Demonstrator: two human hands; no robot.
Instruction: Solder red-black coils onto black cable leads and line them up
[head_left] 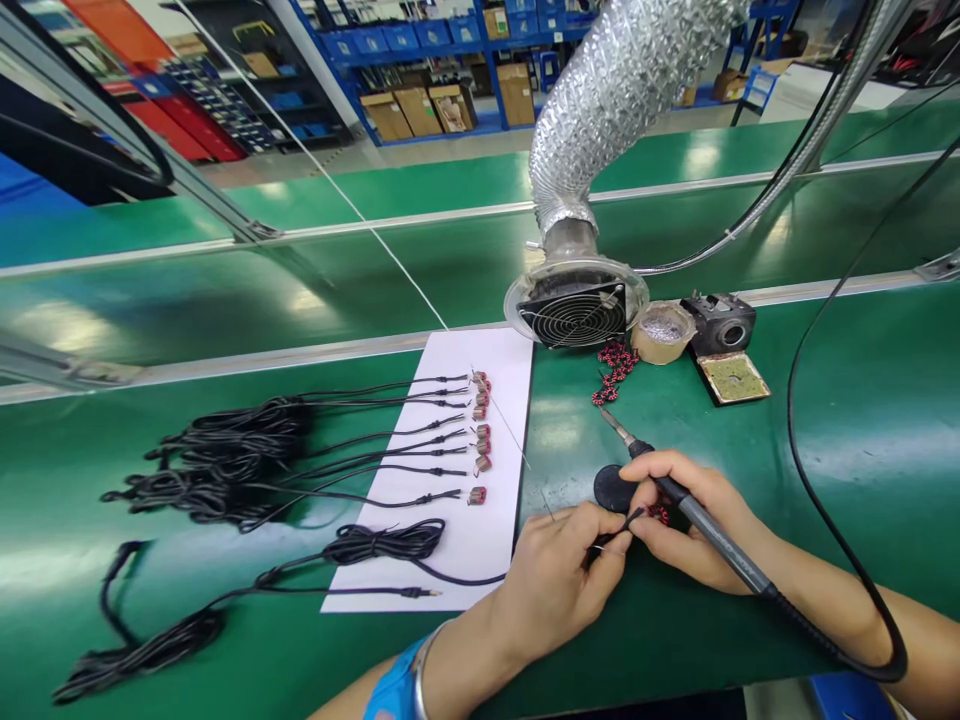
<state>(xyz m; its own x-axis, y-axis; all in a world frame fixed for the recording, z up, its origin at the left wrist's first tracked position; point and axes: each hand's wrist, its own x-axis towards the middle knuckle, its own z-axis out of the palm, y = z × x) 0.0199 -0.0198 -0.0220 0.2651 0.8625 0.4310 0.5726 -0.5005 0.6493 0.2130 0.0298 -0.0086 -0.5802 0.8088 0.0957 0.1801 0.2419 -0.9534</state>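
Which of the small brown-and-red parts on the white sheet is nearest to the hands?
The lowest part in the column, nearest the left hand. It lies apart, with a wider gap to its neighbour than any other pair shows.

The scene is bright and evenly lit, with light from above laying pale, soft-edged glare on the green worktop (pixel 847 590), notably just right of the white sheet (pixel 491 540) and along the far green strip (pixel 420 260). The silvery duct (pixel 637 90) breaks the light into many small glints. Darker green lies under the hands (pixel 562 575), while the sheet is the palest large surface. The soldering iron (pixel 724 545) looks fairly crisp; the far shelving (pixel 489 62) is softer, its small details hard to read. Within the heap of black cables (pixel 240 440), single strands merge. Wide-angle stretching tilts the metal frame (pixel 202 185) at far left.
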